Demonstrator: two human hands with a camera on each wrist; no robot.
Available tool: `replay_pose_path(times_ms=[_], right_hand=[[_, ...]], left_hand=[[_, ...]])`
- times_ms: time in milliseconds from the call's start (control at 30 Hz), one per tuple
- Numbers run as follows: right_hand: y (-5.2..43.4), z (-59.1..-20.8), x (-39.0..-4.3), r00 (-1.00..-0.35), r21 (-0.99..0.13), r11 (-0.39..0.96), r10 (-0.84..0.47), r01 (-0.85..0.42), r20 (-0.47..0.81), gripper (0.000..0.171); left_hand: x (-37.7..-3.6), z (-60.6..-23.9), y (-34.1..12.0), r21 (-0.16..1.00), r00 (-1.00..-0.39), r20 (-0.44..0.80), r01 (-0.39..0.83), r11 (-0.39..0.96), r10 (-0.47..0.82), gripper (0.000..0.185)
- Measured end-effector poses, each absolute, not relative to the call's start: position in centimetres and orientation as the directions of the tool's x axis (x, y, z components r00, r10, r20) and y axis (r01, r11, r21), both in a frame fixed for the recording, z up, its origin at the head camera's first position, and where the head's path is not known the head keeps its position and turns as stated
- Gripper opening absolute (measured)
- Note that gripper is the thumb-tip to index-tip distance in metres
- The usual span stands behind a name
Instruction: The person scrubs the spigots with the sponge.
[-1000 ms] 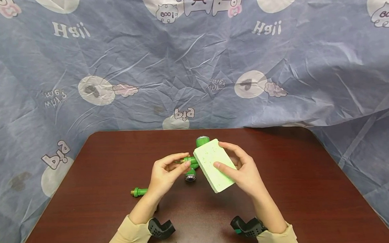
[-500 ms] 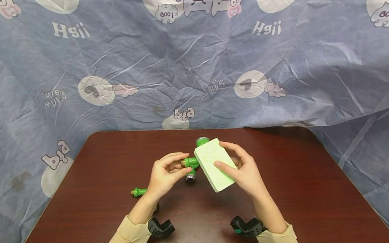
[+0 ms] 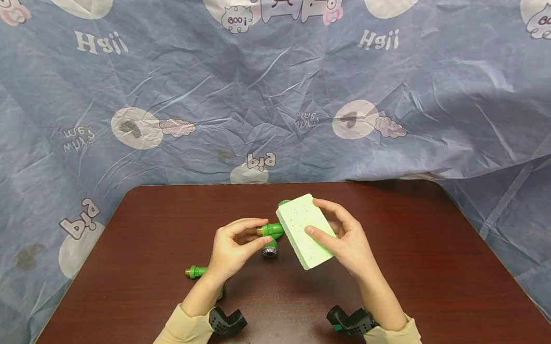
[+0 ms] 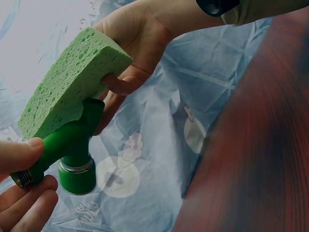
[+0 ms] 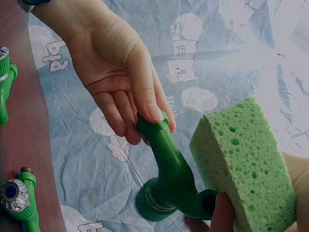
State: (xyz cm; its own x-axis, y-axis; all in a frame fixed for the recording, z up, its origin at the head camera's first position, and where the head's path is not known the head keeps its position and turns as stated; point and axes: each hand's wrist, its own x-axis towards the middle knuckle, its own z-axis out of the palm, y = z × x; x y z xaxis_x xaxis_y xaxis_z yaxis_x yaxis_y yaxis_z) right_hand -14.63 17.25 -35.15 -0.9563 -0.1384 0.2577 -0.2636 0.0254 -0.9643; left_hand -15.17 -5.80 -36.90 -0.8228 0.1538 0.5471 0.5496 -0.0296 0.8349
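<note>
Sponge (image 3: 304,230), pale green, presses against the green tap fitting (image 3: 271,229), both held above the worktop (image 3: 438,284). Right hand (image 3: 346,243) grips the sponge, fingers curled round it. Left hand (image 3: 231,247) pinches the fitting's threaded end. Two more green fittings (image 5: 19,200) lie below.

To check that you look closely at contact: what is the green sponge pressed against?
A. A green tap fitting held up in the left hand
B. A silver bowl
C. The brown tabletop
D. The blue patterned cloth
A: the right hand holds the green sponge against the green tap fitting, which the left hand pinches by its threaded end, clear above the table.
</note>
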Motion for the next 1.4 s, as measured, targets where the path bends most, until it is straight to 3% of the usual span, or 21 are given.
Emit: replay_pose_path(times_ms=[867, 1400], right_hand=[[18.3, -34.7, -14.8, -0.964, -0.964, -0.007, -0.028, -0.265, 0.265, 0.053], [15.3, -34.4, -13.2, -0.916, -0.908, 0.14, 0.026, -0.394, 0.401, 0.054]], left_hand=[[-16.7, -39.4, -6.1, 0.86, -0.86, 0.507, 0.501, -0.1, 0.056, 0.028], [-16.7, -39.8, -5.6, 0.853, -0.854, 0.519, 0.514, -0.091, 0.044, 0.028]])
